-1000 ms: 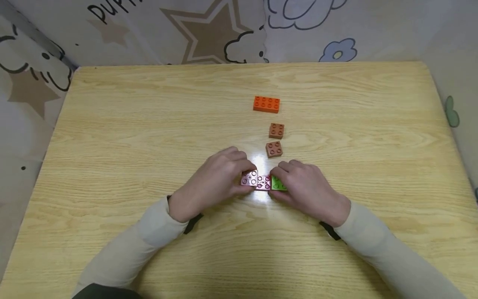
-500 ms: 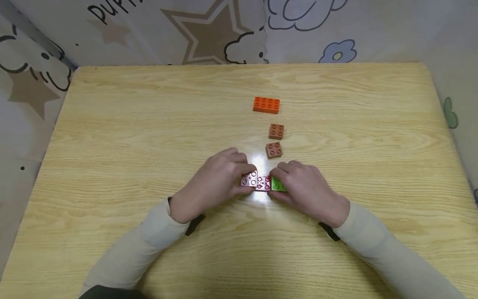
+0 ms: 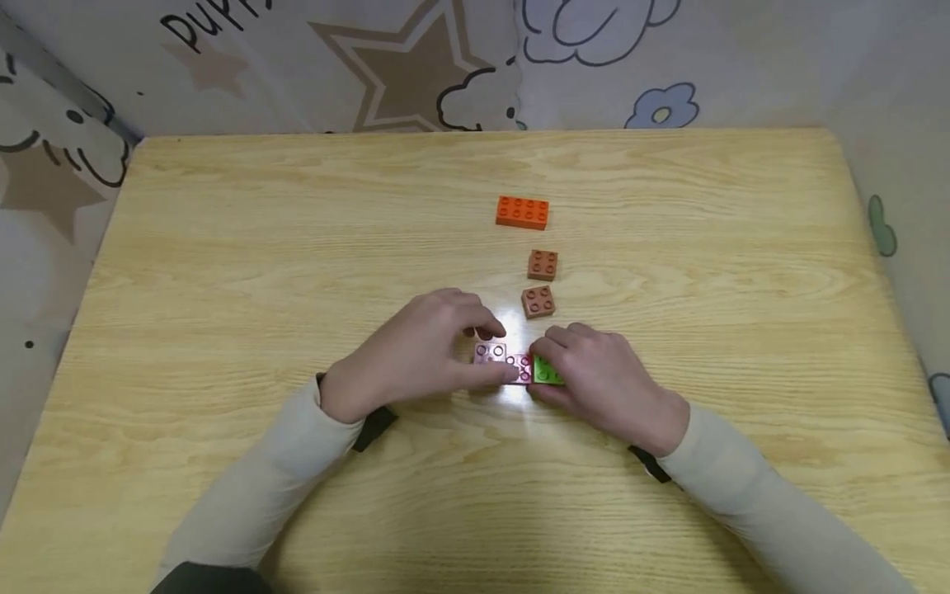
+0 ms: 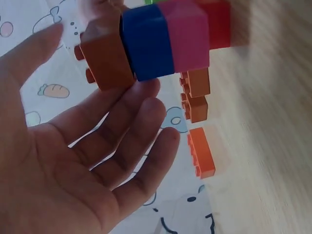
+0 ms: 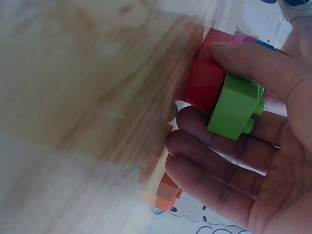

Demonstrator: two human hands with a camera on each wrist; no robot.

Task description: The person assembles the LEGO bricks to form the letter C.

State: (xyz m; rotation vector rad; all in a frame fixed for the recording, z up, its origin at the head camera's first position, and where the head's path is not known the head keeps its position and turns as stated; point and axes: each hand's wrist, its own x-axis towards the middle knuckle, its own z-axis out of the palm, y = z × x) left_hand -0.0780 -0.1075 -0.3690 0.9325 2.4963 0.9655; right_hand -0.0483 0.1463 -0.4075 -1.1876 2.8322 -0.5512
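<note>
A red brick lies at the base of a small built piece, with a green brick on its right end. On the left end a pink brick, a blue brick and a brown brick are stacked upward. My left hand is spread around this stack, its thumb away from the brown brick in the left wrist view. With my right hand I grip the red brick below the green one, thumb on the near side and fingers on the far side.
Two small brown bricks lie behind the built piece on the wooden table. Farther back is a longer orange brick. A wall with printed drawings borders the far edge.
My left hand has let go of the stack; its thumb and fingers have parted. My right hand keeps its grip, and the bricks stay where they were. The head view has shifted slightly.
</note>
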